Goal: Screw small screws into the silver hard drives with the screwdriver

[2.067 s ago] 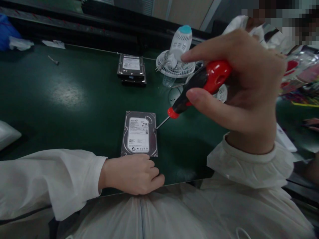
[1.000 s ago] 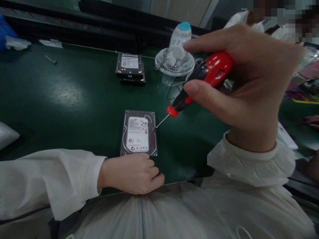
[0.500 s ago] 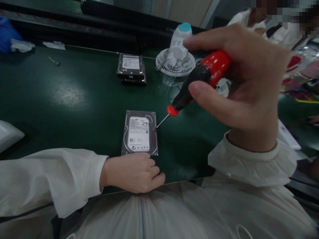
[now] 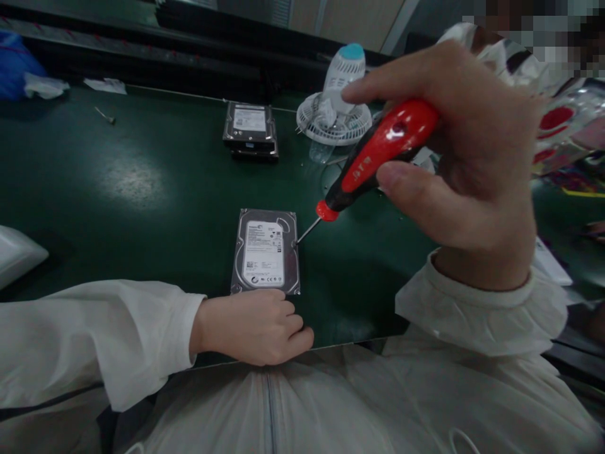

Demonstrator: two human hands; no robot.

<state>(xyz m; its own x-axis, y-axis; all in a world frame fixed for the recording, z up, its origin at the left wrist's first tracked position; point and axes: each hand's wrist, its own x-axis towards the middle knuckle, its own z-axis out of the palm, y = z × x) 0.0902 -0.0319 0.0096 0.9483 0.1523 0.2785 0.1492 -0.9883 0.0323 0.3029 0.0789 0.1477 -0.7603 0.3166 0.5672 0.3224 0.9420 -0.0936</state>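
A silver hard drive (image 4: 290, 280) with a white label lies flat on the green tabletop. My left hand (image 4: 258, 328) is a closed fist at the drive's near edge, covering a bit of it; nothing sticks out of the fist, and its palm side is hidden. In my right hand (image 4: 477, 157) is a red and black screwdriver (image 4: 368, 161), held slantwise by the handle with thumb and fingers. Its thin shaft points down to the left, and the tip meets a screw spot on the drive's right edge.
Behind the drive stands a stack of hard drives (image 4: 249, 120). A white fan (image 4: 347, 75) lies beside it, face down. Blue plastic (image 4: 19, 66) and a white bag (image 4: 19, 258) are on the left. Another person (image 4: 501, 57) is at the upper right, near clear plastic packaging (image 4: 571, 113).
The screwdriver handle has turned about its axis, so a red side with lettering now shows. My right thumb and fingers have shifted slightly. The drive and my left hand have stayed put.
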